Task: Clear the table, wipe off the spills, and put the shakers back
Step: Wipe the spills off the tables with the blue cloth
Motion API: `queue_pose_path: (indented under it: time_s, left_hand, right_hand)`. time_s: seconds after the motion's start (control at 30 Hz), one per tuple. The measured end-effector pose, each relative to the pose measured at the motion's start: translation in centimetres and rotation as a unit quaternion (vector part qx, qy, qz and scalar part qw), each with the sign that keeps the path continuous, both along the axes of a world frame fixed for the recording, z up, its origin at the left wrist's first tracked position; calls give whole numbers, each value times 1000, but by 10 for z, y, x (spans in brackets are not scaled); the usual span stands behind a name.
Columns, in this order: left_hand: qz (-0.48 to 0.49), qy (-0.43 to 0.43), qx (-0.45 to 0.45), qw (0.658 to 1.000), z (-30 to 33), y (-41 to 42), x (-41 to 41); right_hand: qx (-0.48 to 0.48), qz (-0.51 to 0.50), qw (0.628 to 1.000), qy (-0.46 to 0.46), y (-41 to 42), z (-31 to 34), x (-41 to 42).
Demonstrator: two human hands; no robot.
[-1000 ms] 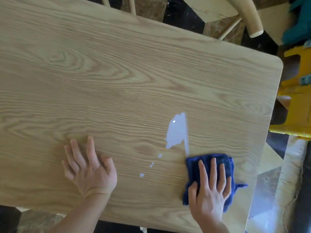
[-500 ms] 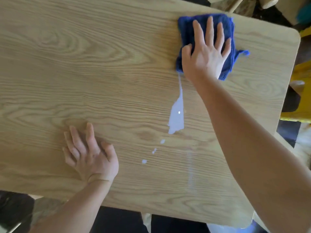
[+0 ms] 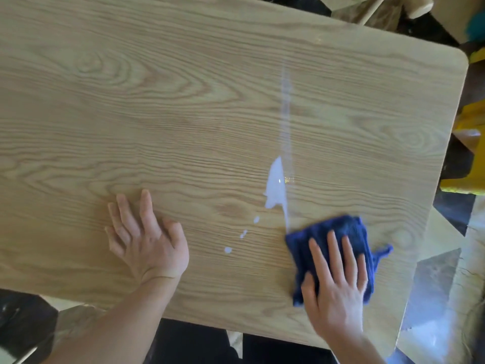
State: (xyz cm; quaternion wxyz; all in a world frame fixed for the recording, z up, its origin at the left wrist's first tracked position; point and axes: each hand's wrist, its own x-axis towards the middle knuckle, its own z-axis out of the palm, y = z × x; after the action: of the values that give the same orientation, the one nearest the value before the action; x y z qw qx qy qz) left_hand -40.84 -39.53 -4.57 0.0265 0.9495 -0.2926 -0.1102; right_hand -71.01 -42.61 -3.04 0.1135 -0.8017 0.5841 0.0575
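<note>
A white spill [image 3: 275, 186] lies on the light wooden table [image 3: 183, 101], with three small drops [image 3: 242, 233] trailing toward the near edge and a thin wet streak [image 3: 285, 101] running away from it. My right hand [image 3: 336, 282] presses flat on a folded blue cloth [image 3: 338, 232] just right of and nearer than the spill, by the table's near edge. My left hand [image 3: 147, 240] rests flat on the wood, fingers spread, left of the drops. No shakers are in view.
A yellow object [image 3: 469, 153] stands off the table's right edge. A wooden chair [image 3: 380, 11] is at the far right corner. Patterned floor [image 3: 441, 285] shows beyond the near right corner.
My right hand slid the cloth from near the spill out to the far edge, then back to the near edge, leaving a wet streak. The left hand stayed put.
</note>
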Motion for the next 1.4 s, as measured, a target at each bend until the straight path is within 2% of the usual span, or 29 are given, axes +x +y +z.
queue_pose_path:
  time_s: [0.13, 0.27, 0.4, 0.6, 0.73, 0.87, 0.97, 1.27, 1.4]
  left_hand:
    - [2, -1, -2, 1000, 0, 1, 0]
    - [-4, -7, 3, 1000, -1, 1, 0]
    - [0, 5, 8, 1000, -1, 1, 1]
    - [-1, -5, -3, 1000, -2, 1, 1]
    - [-1, -10, -8, 1000, -2, 1, 1]
    - [1, -13, -2, 1000, -2, 0, 1]
    - [-2, -8, -3, 1000, 0, 1, 1]
    - [5, -1, -3, 1000, 3, -3, 0]
    - [12, 2, -7, 1000, 2, -1, 0]
  right_hand:
    - [12, -11, 1000, 26, 37, 1, -5]
    - [28, -28, 999, 27, 9, 1, 25]
    - [9, -24, 1000, -7, -84, -3, 87]
    - [-37, -77, 993, -77, -259, -15, 177]
    - [-23, -70, 994, -84, -297, -15, 199]
    - [-31, -36, 995, -91, -272, -14, 178]
    - [-38, -15, 997, -62, -226, -11, 151]
    - [29, 54, 998, 25, 6, 4, 15]
    - [52, 73, 995, 50, 5, 8, 9]
